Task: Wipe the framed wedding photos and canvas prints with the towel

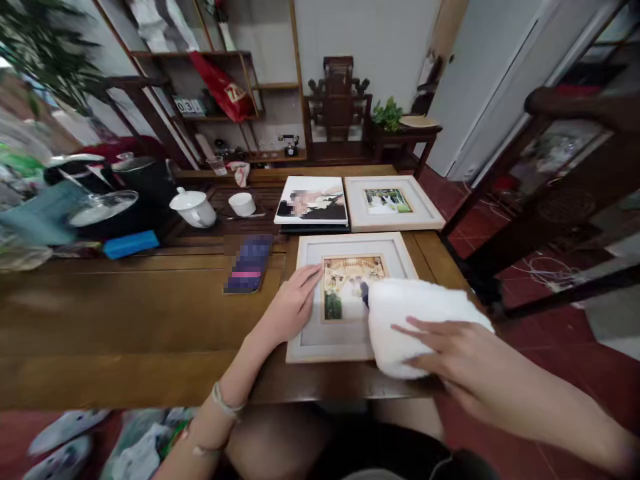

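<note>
A framed photo with a pale wooden frame lies flat at the near edge of the wooden table. My left hand rests flat on the frame's left side, fingers stretched out. My right hand presses a folded white cloth onto the frame's lower right part, fingers spread on top of the cloth. The cloth hides that corner of the frame.
Behind lie a second framed photo and a frameless print. A dark phone lies left of the near frame. Farther left stand a white teapot, a cup, a blue block and dark pots. Shelves and a carved chair line the back wall.
</note>
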A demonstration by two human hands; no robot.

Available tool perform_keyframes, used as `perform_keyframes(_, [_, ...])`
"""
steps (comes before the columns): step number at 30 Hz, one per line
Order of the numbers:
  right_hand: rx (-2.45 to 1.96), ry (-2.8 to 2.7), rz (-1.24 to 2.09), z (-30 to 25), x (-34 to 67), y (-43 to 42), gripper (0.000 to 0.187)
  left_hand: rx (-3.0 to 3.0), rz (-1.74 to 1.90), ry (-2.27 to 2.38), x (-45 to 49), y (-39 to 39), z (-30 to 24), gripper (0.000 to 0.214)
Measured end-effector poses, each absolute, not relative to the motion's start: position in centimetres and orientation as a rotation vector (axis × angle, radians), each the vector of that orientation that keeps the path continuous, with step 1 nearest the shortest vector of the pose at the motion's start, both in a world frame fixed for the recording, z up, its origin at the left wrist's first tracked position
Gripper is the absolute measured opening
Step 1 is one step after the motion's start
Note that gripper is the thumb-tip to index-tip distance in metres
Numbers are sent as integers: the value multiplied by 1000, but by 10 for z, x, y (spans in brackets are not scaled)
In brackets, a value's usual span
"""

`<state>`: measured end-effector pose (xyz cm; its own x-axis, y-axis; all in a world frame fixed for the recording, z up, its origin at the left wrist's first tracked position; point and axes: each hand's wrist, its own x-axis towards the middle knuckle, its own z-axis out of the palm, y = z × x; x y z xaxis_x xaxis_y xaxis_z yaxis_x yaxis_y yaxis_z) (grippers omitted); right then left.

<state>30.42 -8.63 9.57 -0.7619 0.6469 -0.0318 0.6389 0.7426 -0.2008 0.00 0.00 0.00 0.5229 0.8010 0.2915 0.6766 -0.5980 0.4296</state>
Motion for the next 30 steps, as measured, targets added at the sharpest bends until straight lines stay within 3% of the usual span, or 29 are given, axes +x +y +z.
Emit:
perform_keyframes(5, [-1227,-2840,307,93,315,-69,55,2490,708,1228,1,0,2,48])
perform_keyframes(11, [-1280,-2606,-168,53,327,14,56,2465,672,1268,1,0,4,47])
perform_keyframes(16, [-1473,-2492,-418,51,307,59,52,2463,683,1263,2,0,5,48])
perform_keyframes(25, [-1137,-2813,-313,49,237,37,51,2469,671,1268,1,1,4,48])
perform_keyframes(30, [-1301,-2757,-336,50,271,27,49,2462,661,1265,2,0,6,47])
